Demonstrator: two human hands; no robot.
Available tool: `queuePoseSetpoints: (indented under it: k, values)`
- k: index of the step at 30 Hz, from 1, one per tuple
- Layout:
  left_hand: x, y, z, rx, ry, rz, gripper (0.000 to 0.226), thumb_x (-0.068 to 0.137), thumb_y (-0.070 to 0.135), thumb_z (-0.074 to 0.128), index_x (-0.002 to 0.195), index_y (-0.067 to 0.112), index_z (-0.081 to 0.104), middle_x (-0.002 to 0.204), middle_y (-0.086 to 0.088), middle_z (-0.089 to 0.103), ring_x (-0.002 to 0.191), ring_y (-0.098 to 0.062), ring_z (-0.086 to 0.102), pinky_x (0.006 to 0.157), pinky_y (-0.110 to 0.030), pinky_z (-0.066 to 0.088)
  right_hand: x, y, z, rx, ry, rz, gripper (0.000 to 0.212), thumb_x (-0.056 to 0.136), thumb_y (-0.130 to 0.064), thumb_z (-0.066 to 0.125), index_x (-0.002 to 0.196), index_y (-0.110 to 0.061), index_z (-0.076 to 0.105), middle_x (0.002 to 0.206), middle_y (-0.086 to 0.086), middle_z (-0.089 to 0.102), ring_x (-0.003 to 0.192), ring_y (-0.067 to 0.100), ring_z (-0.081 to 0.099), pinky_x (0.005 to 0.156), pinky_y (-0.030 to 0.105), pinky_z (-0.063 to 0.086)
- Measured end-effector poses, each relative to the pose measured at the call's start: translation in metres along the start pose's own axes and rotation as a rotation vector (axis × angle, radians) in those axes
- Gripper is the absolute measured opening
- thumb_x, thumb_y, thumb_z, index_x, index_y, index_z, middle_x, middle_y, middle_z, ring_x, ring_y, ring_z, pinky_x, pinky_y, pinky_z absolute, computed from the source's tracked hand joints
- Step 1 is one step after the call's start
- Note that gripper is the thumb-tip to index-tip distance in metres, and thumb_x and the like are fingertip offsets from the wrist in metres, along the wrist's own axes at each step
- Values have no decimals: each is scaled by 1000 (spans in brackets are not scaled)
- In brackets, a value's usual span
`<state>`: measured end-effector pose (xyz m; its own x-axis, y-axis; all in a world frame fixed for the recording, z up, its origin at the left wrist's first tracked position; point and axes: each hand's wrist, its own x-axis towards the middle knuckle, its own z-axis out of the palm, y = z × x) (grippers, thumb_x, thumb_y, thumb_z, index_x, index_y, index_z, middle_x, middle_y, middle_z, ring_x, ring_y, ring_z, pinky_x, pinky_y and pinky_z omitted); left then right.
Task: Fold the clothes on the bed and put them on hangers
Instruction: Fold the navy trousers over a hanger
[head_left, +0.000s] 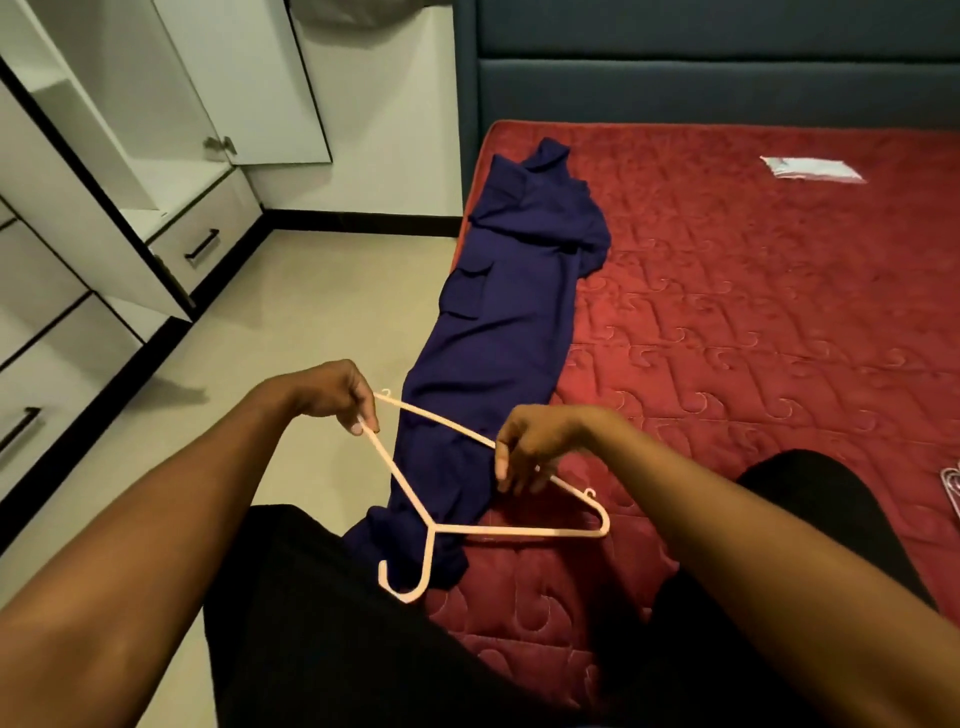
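Observation:
A dark blue garment (498, 332) with a cargo pocket lies folded lengthwise along the left edge of the red mattress (753, 322). Its near end hangs over my lap. A pale pink plastic hanger (519, 530) hovers flat above that near end, hook pointing toward me. My left hand (337, 395) pinches the hanger's left corner with thumb and fingers. My right hand (530, 447) pinches the hanger's straight bar near its middle, fingers pointing down.
A white wardrobe (104, 182) with open doors and drawers stands at the left across a strip of beige floor (291, 312). A white packet (810, 169) lies far right on the mattress. More hangers (951, 488) peek in at the right edge. A dark headboard (727, 78) backs the bed.

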<state>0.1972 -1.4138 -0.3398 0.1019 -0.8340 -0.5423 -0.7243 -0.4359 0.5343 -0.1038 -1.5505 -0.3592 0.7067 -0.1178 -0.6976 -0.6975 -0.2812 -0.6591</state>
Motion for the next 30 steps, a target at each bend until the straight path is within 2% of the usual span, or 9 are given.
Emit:
queuePoseSetpoints:
  k: [4,8,11,14,16,22,25,28,30]
  values:
    - [-3,15,12,235,56,-95,31,83,-3,71,87,25,84,89,5,77,90,-15,64,80,-28,53,11,-6,11,-348,359,-41,24,79,3,73,95,-15,70,83,7,73,63,18,71,57,31,59]
    - [-4,39,28,558,288,-120,20,80,28,59,83,22,78,81,3,71,87,-24,61,82,-37,41,14,-14,39,-807,454,-361,43,73,-23,78,114,-30,66,104,-4,60,86,19,60,66,32,47]
    - [0,50,47,757,392,-20,42,78,57,47,77,23,72,72,4,64,90,-25,58,84,-41,36,23,-15,54,-926,419,-432,56,75,-34,78,127,-29,58,115,3,53,94,23,55,66,35,43]
    - [6,55,62,839,333,-5,54,79,79,52,86,29,72,89,8,64,102,-21,46,90,-47,34,25,-13,51,-932,520,-494,32,85,-24,65,117,-25,66,115,1,60,101,26,63,64,35,43]
    - [7,53,64,769,296,-45,52,77,77,63,94,29,68,98,6,62,109,-22,47,92,-46,36,23,-11,48,-894,581,-492,24,87,-18,59,107,-26,70,110,-2,67,99,27,65,68,37,48]
    - [-5,47,50,618,263,-132,61,79,51,77,132,29,57,118,0,65,120,-25,53,86,-37,41,27,-3,40,-591,760,-409,29,77,-12,51,99,-21,68,101,5,73,93,34,67,74,41,54]
    - [-12,44,44,604,279,-156,63,77,50,79,131,27,55,119,0,64,116,-24,54,81,-35,44,25,-3,18,-155,953,-392,28,81,-4,50,97,-11,72,94,5,73,90,29,68,75,28,46]
    - [-9,42,46,534,299,-131,66,77,61,77,130,28,55,127,2,64,114,-23,59,88,-39,51,15,0,-20,329,1106,-242,23,83,-18,46,84,-7,67,83,3,63,82,22,58,73,34,42]
    - [-4,46,50,530,296,-117,66,80,62,73,133,28,54,130,2,63,118,-24,58,93,-42,47,12,7,-30,710,1049,-121,18,89,-20,46,75,-15,56,71,4,55,63,20,58,59,36,48]
